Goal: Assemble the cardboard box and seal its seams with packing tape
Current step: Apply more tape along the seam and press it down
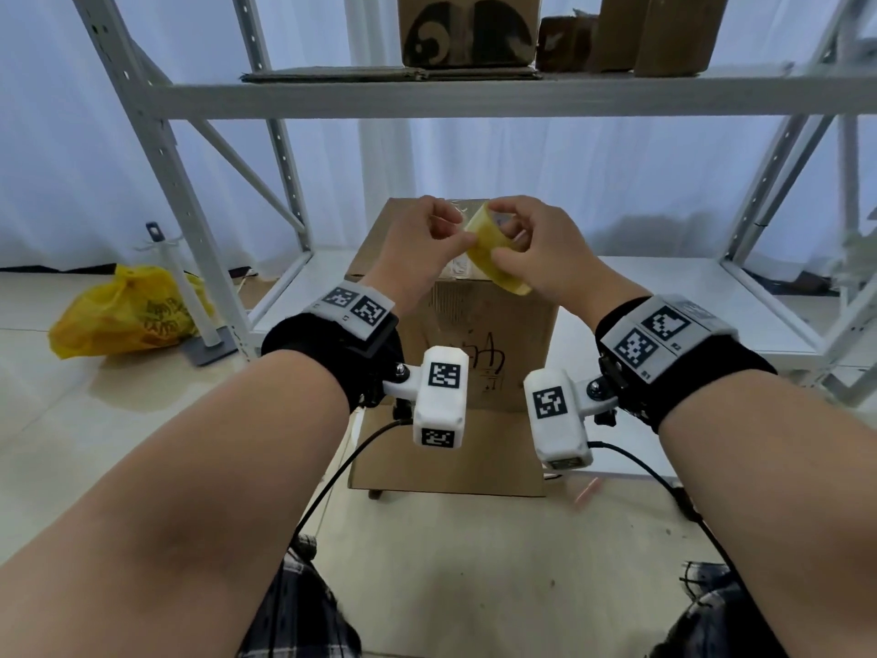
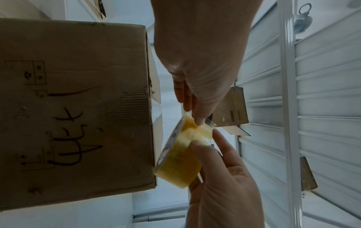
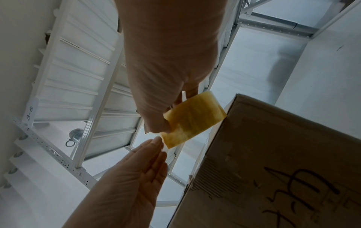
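Observation:
A brown cardboard box point(image 1: 474, 325) with black handwriting on its near side stands upright in front of me, its top flaps folded shut. Just above its near top edge is a yellowish roll of packing tape point(image 1: 491, 258). My right hand point(image 1: 502, 235) grips the roll, thumb on the outer face and fingers through the core. My left hand point(image 1: 467, 239) pinches the tape's free end at the roll's left rim. The left wrist view shows the box point(image 2: 78, 108), the roll point(image 2: 183, 157) and my left hand point(image 2: 197, 120) on a clear tape tab. The right wrist view has the roll point(image 3: 193, 120) beside the box corner point(image 3: 273, 154).
A white metal shelving rack point(image 1: 427, 95) rises behind the box, with cardboard boxes point(image 1: 467, 28) on its upper shelf. On the floor to the left are a yellow plastic bag point(image 1: 128, 311) and a white stand point(image 1: 190, 296). A small pink object point(image 1: 588, 493) lies on the floor at right.

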